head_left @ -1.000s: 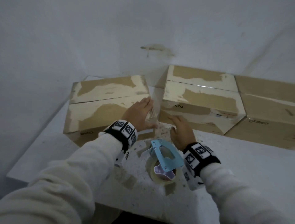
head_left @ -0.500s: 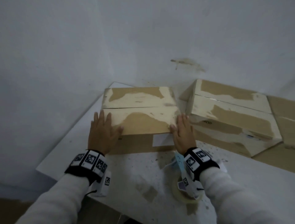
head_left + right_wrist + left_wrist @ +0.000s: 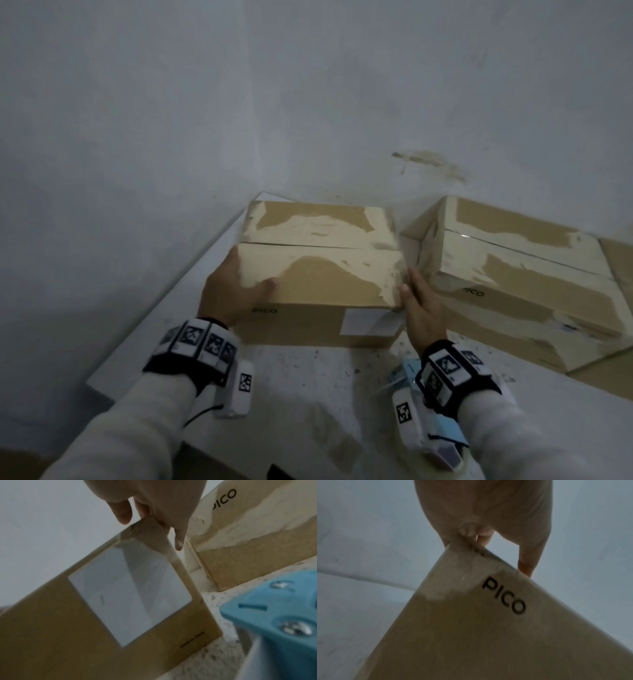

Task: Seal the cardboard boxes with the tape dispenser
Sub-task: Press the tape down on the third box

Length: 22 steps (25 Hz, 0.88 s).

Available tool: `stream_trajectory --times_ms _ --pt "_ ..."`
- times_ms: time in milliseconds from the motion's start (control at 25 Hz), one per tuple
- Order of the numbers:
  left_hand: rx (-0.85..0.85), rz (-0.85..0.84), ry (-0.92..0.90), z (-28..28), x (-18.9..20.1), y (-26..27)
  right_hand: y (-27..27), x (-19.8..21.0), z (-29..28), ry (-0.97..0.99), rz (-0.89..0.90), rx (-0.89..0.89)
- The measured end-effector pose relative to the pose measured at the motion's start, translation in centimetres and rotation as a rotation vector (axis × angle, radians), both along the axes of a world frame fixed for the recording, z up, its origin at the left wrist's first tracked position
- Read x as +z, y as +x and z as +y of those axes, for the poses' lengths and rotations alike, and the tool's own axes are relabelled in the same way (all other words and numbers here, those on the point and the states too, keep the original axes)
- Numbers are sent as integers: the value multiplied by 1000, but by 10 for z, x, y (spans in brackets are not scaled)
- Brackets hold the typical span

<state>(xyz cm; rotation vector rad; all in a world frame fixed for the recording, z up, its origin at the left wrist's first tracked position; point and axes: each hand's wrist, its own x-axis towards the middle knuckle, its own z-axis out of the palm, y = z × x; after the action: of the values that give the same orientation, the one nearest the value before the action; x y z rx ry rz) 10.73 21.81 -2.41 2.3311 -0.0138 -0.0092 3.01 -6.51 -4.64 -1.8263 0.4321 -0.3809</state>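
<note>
Table: your white, speckled table [image 3: 308, 383] stands against the pale wall.
Near box: a brown cardboard box marked PICO [image 3: 318, 274] sits on it.
Second box: a similar scuffed box [image 3: 513, 274] just beside.
Dispenser: a blue tape dispenser [image 3: 283, 608] lies on it near your edge.

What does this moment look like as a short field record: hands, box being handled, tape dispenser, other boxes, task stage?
left hand: grips the near-left corner of the near box, thumb on top
right hand: fingers straight, flat against that box's right end
near box: cardboard, printed PICO, flaps shut, centre seam without fresh tape
tape dispenser: blue, lying on the table under the right wrist, not held
second box: to the right, angled, apart from the near box
stage: positioning the box; taping not yet begun
</note>
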Motion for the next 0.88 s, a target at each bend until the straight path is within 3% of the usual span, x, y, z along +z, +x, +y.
stream_trajectory --times_ms 80,160,320,480,760,880 --pt "-7 55 -55 12 9 15 3 5 -11 17 9 0" --pt "-49 149 -77 24 15 33 6 10 -24 -95 51 -5" --pt "-271 279 155 35 26 62 20 23 -34 -368 196 88" --pt "-388 360 323 37 34 88 41 40 -38 -502 327 236" --pt "-475 417 305 36 33 117 94 48 -52 -443 406 271" --pt "-393 358 262 29 31 135 117 49 -54 -444 409 249"
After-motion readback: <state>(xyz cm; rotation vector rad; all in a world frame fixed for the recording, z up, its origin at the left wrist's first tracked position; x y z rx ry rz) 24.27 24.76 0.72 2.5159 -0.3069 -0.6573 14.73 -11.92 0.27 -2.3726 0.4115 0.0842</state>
